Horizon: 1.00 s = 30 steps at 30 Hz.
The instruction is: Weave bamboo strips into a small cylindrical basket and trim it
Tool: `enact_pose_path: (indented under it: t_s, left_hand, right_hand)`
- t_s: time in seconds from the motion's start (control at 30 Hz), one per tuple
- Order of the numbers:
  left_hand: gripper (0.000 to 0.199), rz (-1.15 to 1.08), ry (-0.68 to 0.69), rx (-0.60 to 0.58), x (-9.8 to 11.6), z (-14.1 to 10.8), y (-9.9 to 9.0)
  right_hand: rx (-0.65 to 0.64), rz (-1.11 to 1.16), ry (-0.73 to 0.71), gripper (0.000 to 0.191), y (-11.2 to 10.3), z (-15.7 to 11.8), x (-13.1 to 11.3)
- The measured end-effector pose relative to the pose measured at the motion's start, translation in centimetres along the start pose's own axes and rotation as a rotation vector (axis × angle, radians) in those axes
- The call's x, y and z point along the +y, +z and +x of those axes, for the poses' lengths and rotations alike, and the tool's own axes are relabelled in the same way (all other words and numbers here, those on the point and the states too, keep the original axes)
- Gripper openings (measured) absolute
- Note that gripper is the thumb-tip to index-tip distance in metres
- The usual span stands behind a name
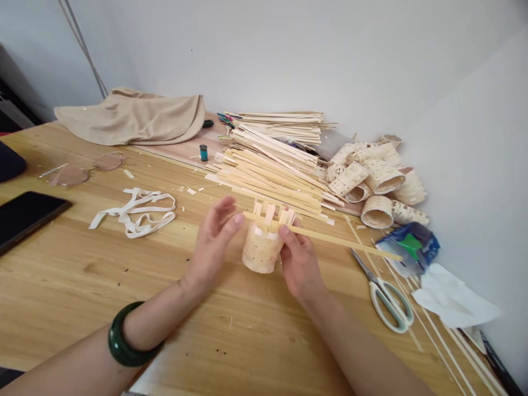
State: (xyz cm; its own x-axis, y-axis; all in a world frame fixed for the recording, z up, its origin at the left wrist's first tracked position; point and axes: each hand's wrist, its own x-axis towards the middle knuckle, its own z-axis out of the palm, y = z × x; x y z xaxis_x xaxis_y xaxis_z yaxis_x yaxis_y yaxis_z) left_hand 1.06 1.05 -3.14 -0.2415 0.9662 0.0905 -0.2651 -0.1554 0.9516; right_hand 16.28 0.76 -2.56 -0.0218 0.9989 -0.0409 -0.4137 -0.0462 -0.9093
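Well, the work in hand looks like weaving: a long pale wooden strip [325, 235] lies across the upright strip ends [268, 213] at the top of a small woven cylinder [262, 247]. The cylinder stands on the wooden table [82, 275], in the middle of the scene and just in front of the person. The right hand [299, 258] has a narrow grip, with thumb and fingers pinching the strip against the cylinder's rim. The left hand [212, 245] stands open, its fingers extended and their tips just beside the strip's left end, with no clear hold on it. The strip's free end runs well out to the right over the table. At this point, the strip calls for a steady pinch at the rim, with the upright ends kept in line. Farther off lies a heap of loose strips [268, 176], with woven rings [377, 212] piled to the far right. Scissors [390, 302] rest on the right, near a blue packet [408, 247] and a crumpled tissue [451, 294]. White tape [134, 213] lies on the left, beyond a green bangle [130, 335] on the left forearm.
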Motion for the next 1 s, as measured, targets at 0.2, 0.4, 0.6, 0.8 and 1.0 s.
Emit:
enact_pose_path:
  t_s: [0.2,0.4,0.6,0.8,1.0]
  left_hand:
    - [0.05,0.443,0.353,-0.319,0.1,-1.7,-0.1]
    - [0.072,0.455,0.286,-0.428,-0.5,-2.5,0.5]
    - [0.083,0.35,0.122,-0.41,-0.4,-2.1,0.7]
    - [0.051,0.037,-0.012,-0.312,-0.8,-2.2,1.2]
    - [0.045,0.064,0.021,-0.25,-1.3,-2.5,1.4]
  right_hand:
    - [0.156,-0.178,-0.215,0.062,-0.4,0.2,0.6]
    - [0.055,-0.275,-0.313,0.049,-0.1,-0.9,0.8]
    - [0.037,-0.344,-0.404,0.042,0.0,-1.2,1.2]
    - [-0.005,-0.353,-0.39,0.045,0.2,-1.4,1.7]
    - [-0.083,-0.292,-0.393,0.057,0.6,-2.0,2.1]
